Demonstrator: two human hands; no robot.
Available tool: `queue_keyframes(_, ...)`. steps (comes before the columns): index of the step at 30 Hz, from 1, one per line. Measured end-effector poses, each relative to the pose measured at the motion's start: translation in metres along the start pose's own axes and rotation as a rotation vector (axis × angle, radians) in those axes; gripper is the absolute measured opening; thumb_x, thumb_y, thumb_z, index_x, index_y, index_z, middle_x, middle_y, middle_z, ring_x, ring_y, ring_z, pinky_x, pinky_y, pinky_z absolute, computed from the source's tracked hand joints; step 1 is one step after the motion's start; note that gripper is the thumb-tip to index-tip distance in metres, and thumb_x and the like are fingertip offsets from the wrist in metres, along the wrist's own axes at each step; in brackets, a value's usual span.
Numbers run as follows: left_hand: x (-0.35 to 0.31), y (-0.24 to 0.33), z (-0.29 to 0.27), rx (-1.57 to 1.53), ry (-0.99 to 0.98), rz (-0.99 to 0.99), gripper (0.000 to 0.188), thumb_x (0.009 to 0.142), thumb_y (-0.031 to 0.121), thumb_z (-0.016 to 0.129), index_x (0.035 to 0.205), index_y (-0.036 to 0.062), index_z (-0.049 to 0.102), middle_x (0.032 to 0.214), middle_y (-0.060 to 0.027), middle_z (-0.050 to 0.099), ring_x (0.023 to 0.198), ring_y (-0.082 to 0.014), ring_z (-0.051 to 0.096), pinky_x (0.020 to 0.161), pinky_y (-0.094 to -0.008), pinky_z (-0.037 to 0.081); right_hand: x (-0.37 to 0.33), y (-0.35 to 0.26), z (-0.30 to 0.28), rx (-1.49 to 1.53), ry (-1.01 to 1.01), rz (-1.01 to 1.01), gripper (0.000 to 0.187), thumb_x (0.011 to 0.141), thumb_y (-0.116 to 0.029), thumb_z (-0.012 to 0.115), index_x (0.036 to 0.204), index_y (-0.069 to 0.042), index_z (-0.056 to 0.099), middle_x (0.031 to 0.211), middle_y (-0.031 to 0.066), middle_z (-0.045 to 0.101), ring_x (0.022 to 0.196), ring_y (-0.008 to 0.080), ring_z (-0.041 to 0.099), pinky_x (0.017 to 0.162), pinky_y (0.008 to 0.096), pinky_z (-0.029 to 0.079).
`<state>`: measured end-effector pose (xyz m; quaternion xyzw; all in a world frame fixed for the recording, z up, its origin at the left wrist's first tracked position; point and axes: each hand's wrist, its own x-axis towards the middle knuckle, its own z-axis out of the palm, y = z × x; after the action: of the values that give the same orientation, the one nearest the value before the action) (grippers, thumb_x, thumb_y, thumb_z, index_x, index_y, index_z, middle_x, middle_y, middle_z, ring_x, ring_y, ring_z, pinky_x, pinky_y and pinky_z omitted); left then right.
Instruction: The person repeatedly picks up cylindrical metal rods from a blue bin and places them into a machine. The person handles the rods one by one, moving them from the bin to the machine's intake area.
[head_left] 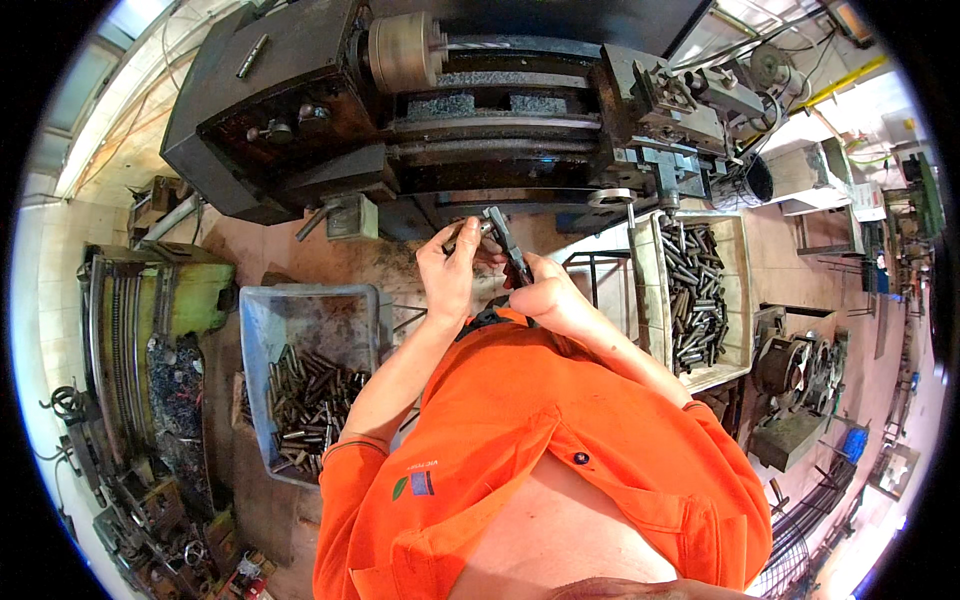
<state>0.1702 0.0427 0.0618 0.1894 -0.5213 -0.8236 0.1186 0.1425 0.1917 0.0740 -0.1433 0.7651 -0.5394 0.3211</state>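
Item: caliper (507,243), dark metal, held upright just in front of the lathe (400,110).
Right hand (543,295): closed around the caliper's lower end.
Left hand (450,268): fingers pinched on a small metal piece (470,232) set against the caliper's upper part; piece too small to be told further.
Stock: grey bin (262,318), left of the hands, partly filled with short metal rods; pale tray (648,290), right of the hands, well filled with similar rods.
Progress, as judged: one piece under measurement; many rods seen in both containers, so much is likely left.
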Motion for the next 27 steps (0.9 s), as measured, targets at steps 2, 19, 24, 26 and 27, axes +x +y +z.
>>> queue_keyframes(2, 0.001, -0.002, 0.001, -0.033, 0.001, -0.017, 0.029, 0.085, 0.025, 0.060, 0.082, -0.0038, 0.059, 0.068, -0.0069, 0.060, 0.053, -0.0130, 0.059, 0.050, -0.0240, 0.049, -0.001, -0.001, 0.001, -0.049, 0.019, -0.081, 0.023, 0.061, -0.009, 0.056, 0.077, 0.007, 0.051, 0.066, 0.0201, 0.048, 0.059, 0.0318, 0.045, 0.056, 0.0347, 0.041)
queue_keyframes(19, 0.032, 0.010, -0.039, 0.125, -0.185, -0.075, 0.036, 0.086, 0.027, 0.057, 0.106, -0.0019, 0.052, 0.078, -0.0077, 0.061, 0.067, -0.0165, 0.062, 0.058, -0.0259, 0.049, 0.019, 0.013, 0.009, 0.311, 0.139, 0.101, 0.026, 0.062, -0.009, 0.053, 0.085, 0.003, 0.052, 0.070, 0.0025, 0.051, 0.066, 0.0114, 0.046, 0.058, 0.0255, 0.039)
queue_keyframes(24, 0.014, -0.002, -0.045, 0.212, -0.442, -0.337, 0.048, 0.083, 0.023, 0.063, 0.117, -0.0056, 0.047, 0.098, -0.0110, 0.061, 0.085, -0.0156, 0.060, 0.076, -0.0280, 0.049, 0.037, -0.002, 0.000, 0.415, 0.303, 0.048, 0.017, 0.066, -0.009, 0.050, 0.082, -0.004, 0.051, 0.072, -0.0007, 0.049, 0.065, 0.0095, 0.043, 0.060, 0.0217, 0.035)
queue_keyframes(26, 0.015, -0.031, -0.044, 0.278, -0.697, -0.267, 0.057, 0.080, 0.024, 0.066, 0.122, -0.0065, 0.042, 0.104, -0.0115, 0.058, 0.093, -0.0161, 0.056, 0.082, -0.0281, 0.046, 0.053, 0.009, -0.006, 0.480, 0.371, -0.003, 0.016, 0.069, -0.007, 0.050, 0.084, -0.004, 0.053, 0.071, -0.0012, 0.049, 0.065, 0.0086, 0.043, 0.059, 0.0211, 0.035)
queue_keyframes(27, 0.012, -0.041, -0.040, 0.263, -0.721, -0.277, 0.062, 0.079, 0.025, 0.067, 0.123, -0.0074, 0.039, 0.109, -0.0124, 0.054, 0.097, -0.0166, 0.054, 0.083, -0.0283, 0.045, 0.058, 0.005, -0.009, 0.455, 0.403, 0.016, 0.015, 0.069, -0.007, 0.050, 0.084, -0.004, 0.053, 0.071, -0.0015, 0.049, 0.065, 0.0083, 0.043, 0.059, 0.0212, 0.036)
